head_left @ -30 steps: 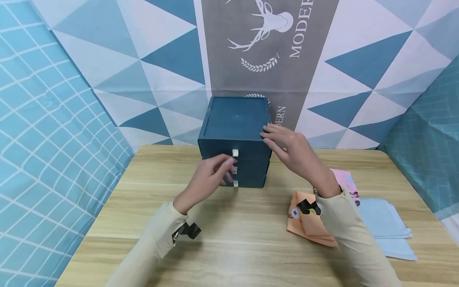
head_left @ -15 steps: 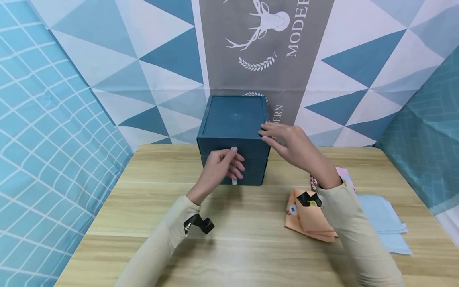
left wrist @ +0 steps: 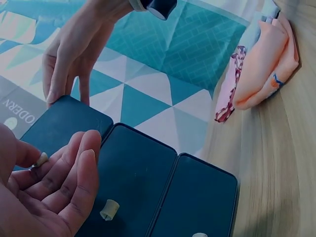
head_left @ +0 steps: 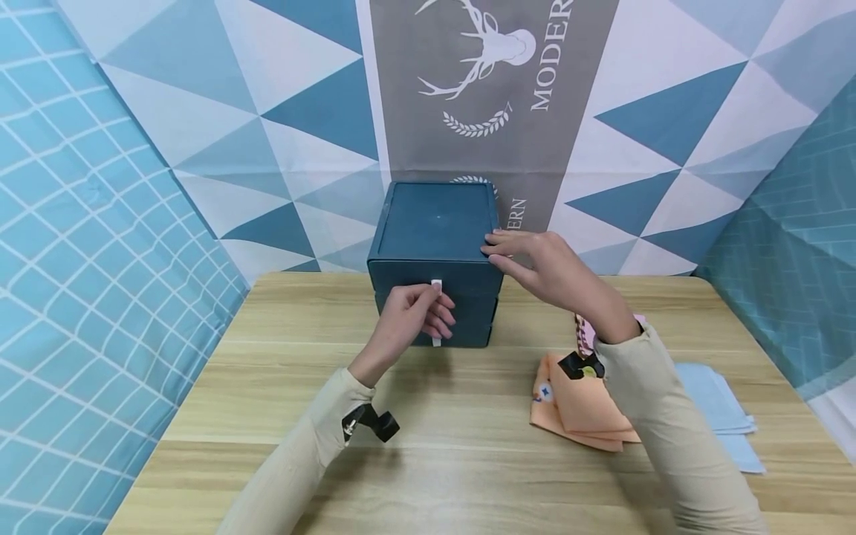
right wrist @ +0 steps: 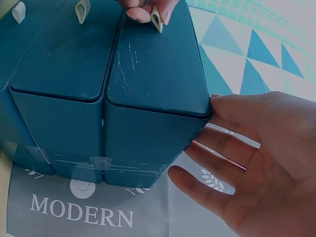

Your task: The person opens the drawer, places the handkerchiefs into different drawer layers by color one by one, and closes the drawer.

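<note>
A dark blue three-drawer box [head_left: 438, 219] stands at the back of the wooden table, its drawers stacked and shut. My left hand [head_left: 406, 316] is at its front and pinches the pale pull tab [right wrist: 157, 19] of the top drawer between thumb and finger. In the left wrist view the other fingers of that hand are loosely bent, and the middle drawer's tab [left wrist: 109, 210] shows beside them. My right hand [head_left: 538, 267] rests on the box's upper right edge with fingers extended; the right wrist view shows the fingertips touching the top corner.
Right of the box, under and beside the right forearm, lie a folded orange cloth [head_left: 568, 412], a pink cloth [head_left: 585, 334] and a light blue cloth [head_left: 715, 401] on the table [head_left: 428, 461]. A patterned fabric backdrop [head_left: 321, 134] rises behind the box.
My left hand has moved up from in front of the lower tabs to the top drawer's tab and taken hold of it. The right hand stays on the box's edge.
</note>
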### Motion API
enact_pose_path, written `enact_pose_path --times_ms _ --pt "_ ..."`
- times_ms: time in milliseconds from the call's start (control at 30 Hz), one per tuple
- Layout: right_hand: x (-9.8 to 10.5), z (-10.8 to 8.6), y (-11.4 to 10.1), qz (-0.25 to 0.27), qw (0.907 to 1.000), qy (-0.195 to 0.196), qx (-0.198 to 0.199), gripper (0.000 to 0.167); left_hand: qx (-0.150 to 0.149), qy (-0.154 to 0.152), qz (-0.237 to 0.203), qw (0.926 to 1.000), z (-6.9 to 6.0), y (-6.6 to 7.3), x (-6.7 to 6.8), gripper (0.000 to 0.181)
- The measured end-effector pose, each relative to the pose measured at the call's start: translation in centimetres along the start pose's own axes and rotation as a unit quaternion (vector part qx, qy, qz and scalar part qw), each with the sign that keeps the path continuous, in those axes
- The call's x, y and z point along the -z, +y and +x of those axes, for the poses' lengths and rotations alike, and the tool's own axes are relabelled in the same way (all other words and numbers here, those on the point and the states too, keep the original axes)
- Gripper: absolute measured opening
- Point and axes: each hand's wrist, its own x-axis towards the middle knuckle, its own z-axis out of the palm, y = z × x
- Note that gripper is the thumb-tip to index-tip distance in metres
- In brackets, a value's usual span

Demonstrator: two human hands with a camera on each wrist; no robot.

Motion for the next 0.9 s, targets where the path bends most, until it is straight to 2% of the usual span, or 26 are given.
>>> enact_pose_path --times_ms 233,600,900 --pt "0.4 0.0 0.1 0.008 0.9999 -0.012 -0.003 0.029 -0.001 -0.006 0.008 1.0 -0.4 0.1 -0.1 0.049" --pt "0.7 0.1 0.4 0.047 0.9983 -0.03 -0.017 0.028 -0.001 -0.009 0.009 0.9999 -1.0 0.0 0.1 0.046" --pt "0.7 0.2 0.4 0.045 0.9986 -0.024 -0.009 0.028 0.025 -0.024 0.001 0.9994 -2.0 0.3 0.1 0.042"
